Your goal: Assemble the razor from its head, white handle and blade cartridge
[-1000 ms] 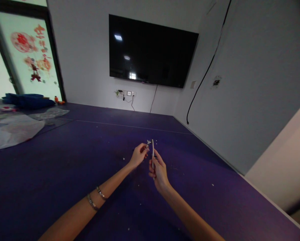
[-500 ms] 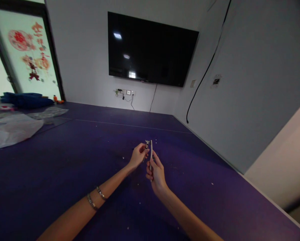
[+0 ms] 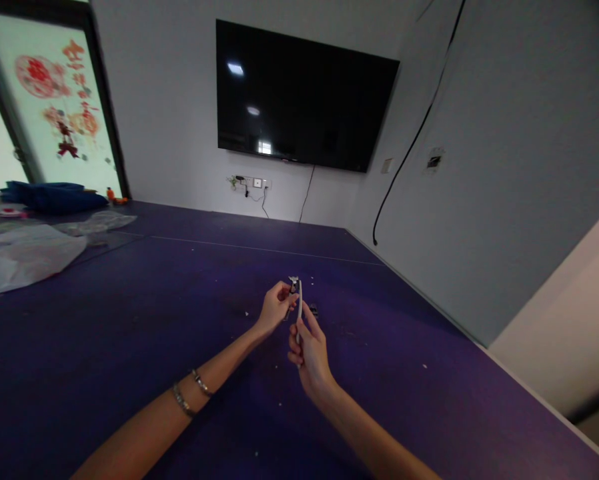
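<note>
My left hand (image 3: 275, 308) pinches a small dark-and-silver piece (image 3: 294, 285) with a wider, T-like metal head at its top; its exact kind cannot be made out. Upright in the fingers of my right hand (image 3: 311, 343) is a thin, slightly curved white strip (image 3: 300, 301). The strip stands right beside the metal piece; whether they touch is unclear. Just past my right fingertips a small dark object (image 3: 314, 311) lies on the purple surface (image 3: 219, 413).
Tiny white bits lie scattered around my hands. Clear plastic bags (image 3: 34, 257) and dark blue cloth (image 3: 52, 197) are at the far left. A black cable (image 3: 408, 150) hangs along the right wall. A large television (image 3: 299, 97) is mounted ahead.
My right hand and the white strip have shifted slightly left, closer to the metal piece. The small dark object beyond my right fingers shows more fully.
</note>
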Tool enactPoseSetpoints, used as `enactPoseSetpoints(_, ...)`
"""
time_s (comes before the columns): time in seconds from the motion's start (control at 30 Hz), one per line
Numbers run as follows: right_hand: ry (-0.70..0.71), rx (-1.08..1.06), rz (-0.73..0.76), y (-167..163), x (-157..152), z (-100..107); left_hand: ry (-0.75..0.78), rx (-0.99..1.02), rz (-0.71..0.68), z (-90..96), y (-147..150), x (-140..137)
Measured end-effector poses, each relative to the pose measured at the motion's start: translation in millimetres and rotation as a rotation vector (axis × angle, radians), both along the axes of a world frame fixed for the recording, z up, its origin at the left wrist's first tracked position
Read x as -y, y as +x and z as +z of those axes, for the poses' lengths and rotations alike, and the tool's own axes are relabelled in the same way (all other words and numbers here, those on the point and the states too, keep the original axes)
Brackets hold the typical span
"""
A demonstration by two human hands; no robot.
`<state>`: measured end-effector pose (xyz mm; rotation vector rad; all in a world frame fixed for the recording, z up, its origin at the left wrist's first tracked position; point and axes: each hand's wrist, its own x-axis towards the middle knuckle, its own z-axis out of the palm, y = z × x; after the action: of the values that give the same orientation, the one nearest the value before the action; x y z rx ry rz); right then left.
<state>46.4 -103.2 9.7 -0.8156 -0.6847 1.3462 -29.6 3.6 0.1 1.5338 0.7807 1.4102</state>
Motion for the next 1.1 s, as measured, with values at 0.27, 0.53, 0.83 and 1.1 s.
enactPoseSetpoints(0.27, 0.013, -0.014, -0.055, 3.3, -5.4, 8.2, 0.009, 0.002, -0.021, -1.5, 0.2, 0.2)
enactPoseSetpoints(0.53, 0.009, -0.043, -0.057, 1.9, -4.3, 6.4, -0.024, 0.009, -0.017, -1.8, -0.3, -0.3)
enactPoseSetpoints(0.83, -0.004, -0.019, -0.018, -3.5, -0.4, 1.8, -0.065, 0.058, -0.008, 0.1, -2.0, -2.1)
enactPoseSetpoints(1.1, 0.004, -0.016, -0.044, -2.8, -3.3, 6.3, -0.039, 0.039, -0.011, 0.1, -2.2, -2.6)
